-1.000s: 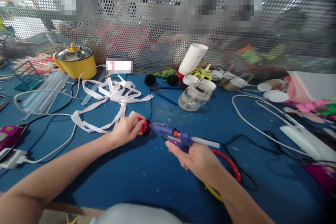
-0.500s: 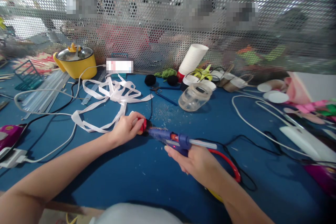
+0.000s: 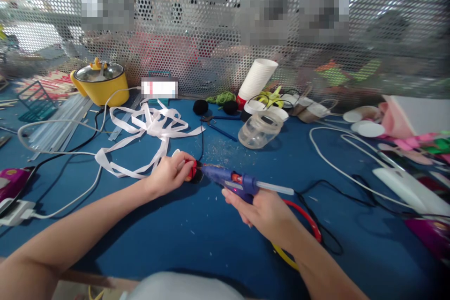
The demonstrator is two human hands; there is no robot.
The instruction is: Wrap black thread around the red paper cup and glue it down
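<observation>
My right hand [image 3: 262,211] is wrapped round the handle of a blue hot glue gun [image 3: 228,180], whose red light is lit. A translucent glue stick [image 3: 276,188] juts out of its back end. The gun's nozzle points left and meets a small red and black piece [image 3: 191,171], which my left hand [image 3: 170,173] pinches just above the table. Its exact kind is hard to make out behind my fingers. From near this piece a black cord [image 3: 202,143] runs up toward a black yarn ball [image 3: 200,107]. White ribbon [image 3: 154,126] lies in loops behind my left hand.
A clear plastic jar [image 3: 259,131], blue-handled pliers [image 3: 223,131] and stacked white paper cups [image 3: 258,78] stand or lie farther back. At the back left are a yellow pot [image 3: 108,86] and glue sticks [image 3: 59,122]. Cables and a red-yellow ring [image 3: 312,222] lie right. Perforated metal closes the back.
The glue gun and my right hand have shifted slightly right. The nozzle tip and more of the black part now show. My left hand keeps its pinch almost in place.
</observation>
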